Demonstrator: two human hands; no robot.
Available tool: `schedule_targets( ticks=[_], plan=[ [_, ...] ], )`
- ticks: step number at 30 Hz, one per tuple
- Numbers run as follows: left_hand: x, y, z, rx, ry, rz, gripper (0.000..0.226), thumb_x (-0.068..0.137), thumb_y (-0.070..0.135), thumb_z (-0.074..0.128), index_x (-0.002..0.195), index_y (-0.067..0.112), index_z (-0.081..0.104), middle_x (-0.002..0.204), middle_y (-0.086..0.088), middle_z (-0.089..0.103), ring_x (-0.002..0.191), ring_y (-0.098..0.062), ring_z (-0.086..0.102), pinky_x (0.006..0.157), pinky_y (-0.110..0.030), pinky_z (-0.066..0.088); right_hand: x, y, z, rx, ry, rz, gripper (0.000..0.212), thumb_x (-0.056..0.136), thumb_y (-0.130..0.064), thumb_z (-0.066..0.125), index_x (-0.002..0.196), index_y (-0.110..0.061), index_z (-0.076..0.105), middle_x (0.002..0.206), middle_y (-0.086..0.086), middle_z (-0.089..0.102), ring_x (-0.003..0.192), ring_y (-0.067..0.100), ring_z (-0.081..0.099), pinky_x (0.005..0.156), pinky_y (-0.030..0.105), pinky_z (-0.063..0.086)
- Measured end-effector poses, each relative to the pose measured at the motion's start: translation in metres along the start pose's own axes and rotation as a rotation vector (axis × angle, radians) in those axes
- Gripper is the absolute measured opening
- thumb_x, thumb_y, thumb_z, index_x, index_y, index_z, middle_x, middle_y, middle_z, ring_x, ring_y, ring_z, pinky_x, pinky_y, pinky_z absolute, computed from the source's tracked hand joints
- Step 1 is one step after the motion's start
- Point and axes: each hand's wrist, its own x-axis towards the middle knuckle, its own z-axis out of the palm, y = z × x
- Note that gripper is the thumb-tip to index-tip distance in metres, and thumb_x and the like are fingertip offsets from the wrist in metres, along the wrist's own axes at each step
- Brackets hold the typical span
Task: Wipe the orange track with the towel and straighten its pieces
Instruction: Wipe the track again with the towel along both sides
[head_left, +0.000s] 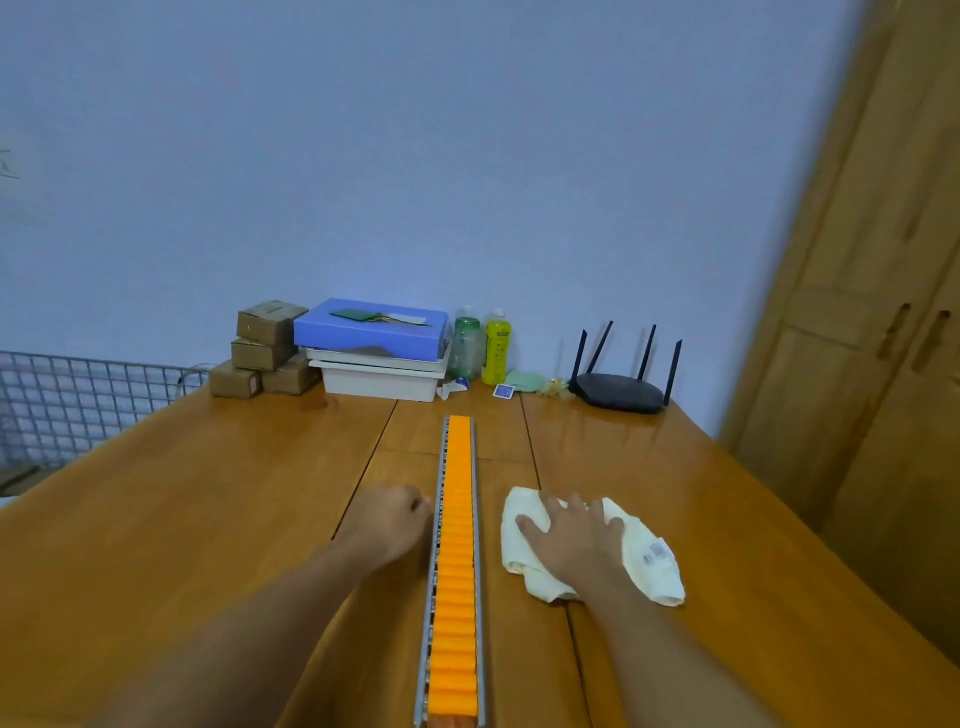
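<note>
Orange track (457, 561) runs toward a router (621, 393) and a yellow bottle (496, 347). Right hand (576, 540) lies flat on the towel (652, 571). Left hand (389, 519) curls against the track, grip unclear.

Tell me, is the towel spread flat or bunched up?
Bunched: the towel lies in rumpled folds on the table, pressed under the open right hand.

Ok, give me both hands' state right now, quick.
Left hand: fingers curled against the left rail of the orange track; whether it grips cannot be told.
Right hand: open, flat on the towel.
</note>
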Motion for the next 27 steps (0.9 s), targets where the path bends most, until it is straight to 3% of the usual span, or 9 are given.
schedule_targets(
  ticks=[5,11,17,23,27],
  plan=[
    [0.016,-0.002,0.015,-0.064,0.029,-0.054,0.034,0.108,0.035,0.043,0.082,0.021,0.058,0.07,0.002,0.054,0.057,-0.008,0.046,0.053,-0.021,0.034,0.017,0.007,0.005,-0.01,0.049,-0.06,0.057,0.101,-0.063,0.026,0.149,-0.038,0.042,0.145,-0.002,0.048,0.134,0.024,0.038,0.103,0.05,0.035],
    [0.04,-0.005,0.022,-0.077,0.021,-0.087,0.032,0.108,0.036,0.044,0.09,0.019,0.064,0.074,0.0,0.059,0.062,-0.01,0.051,0.056,-0.024,0.041,0.04,0.006,0.007,0.015,0.084,-0.12,0.049,0.106,-0.053,0.03,0.145,-0.03,0.049,0.13,0.002,0.059,0.119,0.023,0.051,0.088,0.041,0.047],
    [0.071,-0.003,0.026,-0.09,0.01,-0.098,0.034,0.108,0.037,0.043,0.087,0.02,0.063,0.074,-0.001,0.062,0.06,-0.011,0.052,0.054,-0.025,0.041,0.07,0.006,0.006,-0.025,0.118,-0.158,0.036,0.104,-0.046,0.037,0.121,-0.022,0.057,0.094,0.005,0.069,0.084,0.029,0.066,0.065,0.035,0.044],
    [0.112,-0.01,0.021,-0.102,0.037,-0.109,0.034,0.107,0.033,0.045,0.085,0.017,0.065,0.072,-0.001,0.062,0.059,-0.012,0.053,0.053,-0.027,0.041,0.11,-0.006,0.005,0.05,0.214,-0.187,0.035,0.104,-0.044,0.041,0.12,-0.021,0.06,0.096,0.006,0.071,0.083,0.029,0.066,0.062,0.033,0.042],
    [0.139,-0.019,0.019,-0.155,0.022,-0.113,0.023,0.105,0.027,0.05,0.091,0.018,0.065,0.08,-0.003,0.07,0.071,-0.022,0.069,0.062,-0.04,0.058,0.149,-0.03,-0.007,0.119,0.289,-0.237,0.034,0.104,-0.044,0.043,0.121,-0.02,0.062,0.096,0.006,0.07,0.083,0.03,0.065,0.063,0.035,0.045]
  ],
)
